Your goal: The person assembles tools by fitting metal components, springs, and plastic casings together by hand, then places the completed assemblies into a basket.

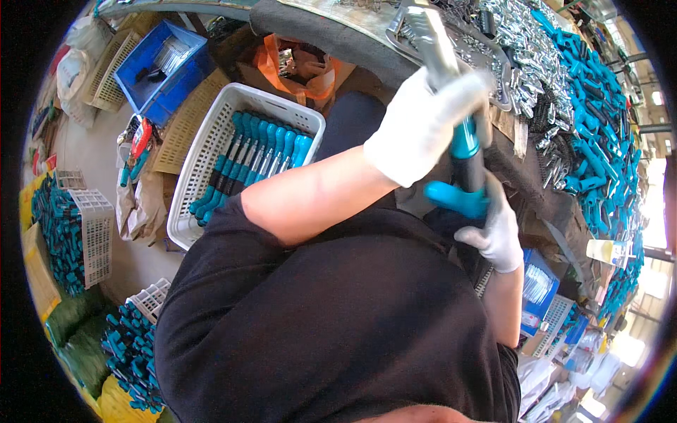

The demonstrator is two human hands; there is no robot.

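Note:
My left hand (pixel 423 123), in a white glove, is closed around the middle of a long tool (pixel 465 173) with a teal-and-black handle. A shiny, motion-blurred silver metal part (pixel 434 39) sticks out above that glove, in line with the handle. The tool's lower end has a teal piece curving out to the left. My right hand (pixel 499 236), also in a white glove, is at this lower end. Its thumb stands apart and its fingers stretch up beside the handle; whether they touch it cannot be made out.
A white basket (pixel 185 169) at my left holds a row of teal-handled tools. Behind it stand a blue bin (pixel 134 106) and an orange bag (pixel 310 88). The workbench (pixel 324 32) carries piles of silver metal parts (pixel 532 60) and teal handles (pixel 599 134).

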